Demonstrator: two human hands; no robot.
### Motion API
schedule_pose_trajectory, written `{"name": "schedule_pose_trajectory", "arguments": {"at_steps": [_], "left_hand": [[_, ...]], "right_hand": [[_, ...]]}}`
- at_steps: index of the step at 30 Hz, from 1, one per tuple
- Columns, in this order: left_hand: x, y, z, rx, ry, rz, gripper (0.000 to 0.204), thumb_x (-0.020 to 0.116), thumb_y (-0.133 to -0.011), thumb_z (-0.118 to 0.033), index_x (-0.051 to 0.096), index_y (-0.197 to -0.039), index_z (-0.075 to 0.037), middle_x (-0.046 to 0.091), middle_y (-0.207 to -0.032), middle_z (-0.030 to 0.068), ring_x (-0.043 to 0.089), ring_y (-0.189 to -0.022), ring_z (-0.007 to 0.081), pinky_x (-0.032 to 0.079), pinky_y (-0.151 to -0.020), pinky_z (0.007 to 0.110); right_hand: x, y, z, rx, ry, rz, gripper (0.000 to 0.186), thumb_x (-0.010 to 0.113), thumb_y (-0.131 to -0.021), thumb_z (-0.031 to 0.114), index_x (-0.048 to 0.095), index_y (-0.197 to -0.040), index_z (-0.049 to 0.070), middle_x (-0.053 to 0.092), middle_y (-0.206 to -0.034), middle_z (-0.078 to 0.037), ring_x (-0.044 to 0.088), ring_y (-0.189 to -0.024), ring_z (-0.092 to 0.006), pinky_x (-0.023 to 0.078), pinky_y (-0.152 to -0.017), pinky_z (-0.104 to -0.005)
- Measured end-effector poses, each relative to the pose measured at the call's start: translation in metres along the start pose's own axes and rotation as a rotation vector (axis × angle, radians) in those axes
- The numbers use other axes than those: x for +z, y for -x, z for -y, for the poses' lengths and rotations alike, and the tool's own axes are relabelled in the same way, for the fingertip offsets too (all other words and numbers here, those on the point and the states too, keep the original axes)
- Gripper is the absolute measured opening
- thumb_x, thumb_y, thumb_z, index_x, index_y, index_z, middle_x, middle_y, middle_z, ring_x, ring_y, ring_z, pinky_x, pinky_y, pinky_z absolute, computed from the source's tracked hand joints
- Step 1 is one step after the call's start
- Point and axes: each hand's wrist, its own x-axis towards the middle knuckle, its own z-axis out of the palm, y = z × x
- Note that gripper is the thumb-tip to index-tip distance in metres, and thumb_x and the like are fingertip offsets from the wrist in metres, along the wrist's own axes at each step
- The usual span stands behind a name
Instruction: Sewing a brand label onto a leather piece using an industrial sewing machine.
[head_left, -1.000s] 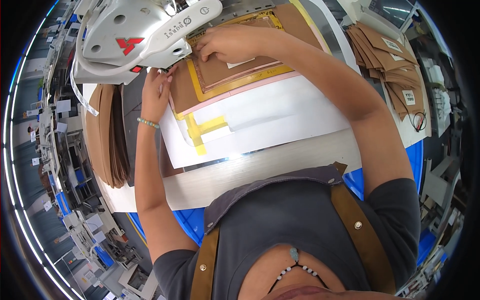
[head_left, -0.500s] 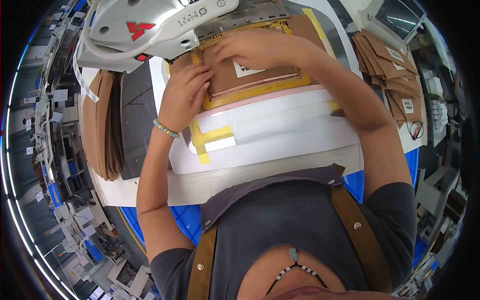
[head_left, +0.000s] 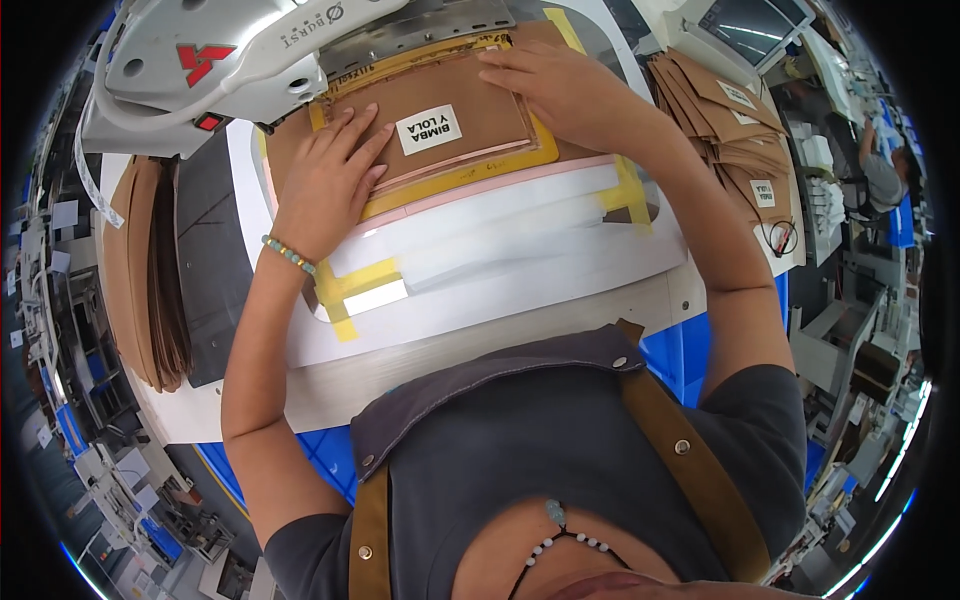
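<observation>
A brown leather-like panel (head_left: 475,105) lies framed by a yellow template (head_left: 500,158) beneath the head of a white sewing machine (head_left: 240,60). On the panel sits a white label (head_left: 429,130) with dark print. My left hand (head_left: 333,180) rests at the left side of the panel, fingers stretched out, holding nothing. Across from it, my right hand (head_left: 560,95) spreads over the panel's right edge and the frame, also with nothing in it. The palm sides of both hands are hidden.
A stack of brown pieces (head_left: 135,280) stands on edge at the left. More labelled brown pieces (head_left: 725,120) are piled at the right, near a screen (head_left: 750,28) and small scissors-like tool (head_left: 781,238). Yellow tape (head_left: 630,195) marks the white sheet (head_left: 500,290).
My right hand has slid right across the panel, uncovering the whole label. My left hand's fingers have spread out flatter on the panel. The whole view has shifted and turned slightly.
</observation>
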Motion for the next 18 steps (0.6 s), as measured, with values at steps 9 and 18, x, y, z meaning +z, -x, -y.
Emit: {"name": "schedule_pose_trajectory", "arguments": {"at_steps": [9, 18], "left_hand": [[-0.002, 0.003, 0.000, -0.009, -0.056, 0.052, 0.049, 0.064, -0.099, -0.021, 0.057, -0.147, -0.014, 0.049, -0.158, 0.0065, 0.048, -0.141, 0.0335, 0.040, -0.112, 0.045], [-0.005, 0.004, 0.005, -0.010, -0.045, 0.051, 0.048, 0.064, -0.098, -0.022, 0.058, -0.145, -0.014, 0.051, -0.156, 0.0065, 0.048, -0.140, 0.0335, 0.040, -0.112, 0.045]], "right_hand": [[0.010, -0.004, 0.020, 0.008, 0.226, -0.077, 0.033, 0.068, -0.085, 0.005, 0.066, -0.118, 0.006, 0.065, -0.129, -0.008, 0.061, -0.117, -0.0223, 0.052, -0.089, -0.0343], [0.019, -0.009, 0.018, -0.048, 0.227, -0.162, 0.029, 0.068, -0.082, 0.006, 0.065, -0.111, 0.005, 0.066, -0.121, -0.009, 0.061, -0.112, -0.0236, 0.052, -0.084, -0.0351]]}}
